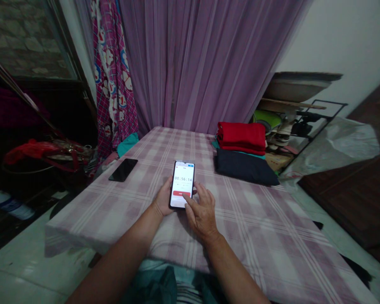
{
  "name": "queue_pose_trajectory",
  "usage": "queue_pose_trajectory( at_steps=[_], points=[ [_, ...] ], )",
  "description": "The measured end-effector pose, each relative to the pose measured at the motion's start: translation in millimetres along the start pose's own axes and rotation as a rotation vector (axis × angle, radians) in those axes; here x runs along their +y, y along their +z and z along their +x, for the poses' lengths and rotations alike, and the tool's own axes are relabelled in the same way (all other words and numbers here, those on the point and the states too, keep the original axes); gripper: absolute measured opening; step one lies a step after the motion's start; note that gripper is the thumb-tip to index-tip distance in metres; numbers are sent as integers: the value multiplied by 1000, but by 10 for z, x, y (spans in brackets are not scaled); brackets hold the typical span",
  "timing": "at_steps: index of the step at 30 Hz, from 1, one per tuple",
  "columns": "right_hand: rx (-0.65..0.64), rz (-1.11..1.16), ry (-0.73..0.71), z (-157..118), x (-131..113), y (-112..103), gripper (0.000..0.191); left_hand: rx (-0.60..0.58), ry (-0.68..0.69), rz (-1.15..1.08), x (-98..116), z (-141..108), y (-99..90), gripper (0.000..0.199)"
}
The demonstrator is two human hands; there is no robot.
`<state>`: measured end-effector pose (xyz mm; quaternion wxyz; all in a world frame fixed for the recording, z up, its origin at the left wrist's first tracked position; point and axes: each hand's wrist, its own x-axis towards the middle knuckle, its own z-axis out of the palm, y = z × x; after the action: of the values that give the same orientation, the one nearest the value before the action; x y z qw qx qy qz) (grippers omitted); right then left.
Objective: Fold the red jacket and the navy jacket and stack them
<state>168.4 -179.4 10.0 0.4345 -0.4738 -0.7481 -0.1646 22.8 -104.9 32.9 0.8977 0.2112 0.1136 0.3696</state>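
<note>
The lit phone [182, 184] stands at the centre of the frame over the checked cloth [247, 219], its long axis running nearly straight up the picture, top edge toward the purple curtain [202, 63]. My left hand [163, 199] clasps its lower left edge; my right hand [202, 212], lower right, touches a fingertip to the screen's red bar.

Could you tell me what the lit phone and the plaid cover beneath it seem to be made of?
The lit phone looks glass-fronted: a smooth, glowing screen in a dark, probably plastic, rim. The plaid cover looks like matte woven cloth, probably cotton, with soft creases and a drooping edge.
</note>
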Motion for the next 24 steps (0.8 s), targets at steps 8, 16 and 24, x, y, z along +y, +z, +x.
queue_pose_trajectory(
  at_steps=[8, 16, 24],
  points=[
    [-6, -20, -2, 13, -11, -14, 34, 30, 1, 0, 5, -10, 43, 62],
    [-20, -16, -1, 13, -18, -22, 33, 16, 5, 10, 0, -12, 37, 61],
    [-13, -7, 3, -5, 4, 9, 32, 1, 1, 11, 2, -16, 57, 61]
  ],
)
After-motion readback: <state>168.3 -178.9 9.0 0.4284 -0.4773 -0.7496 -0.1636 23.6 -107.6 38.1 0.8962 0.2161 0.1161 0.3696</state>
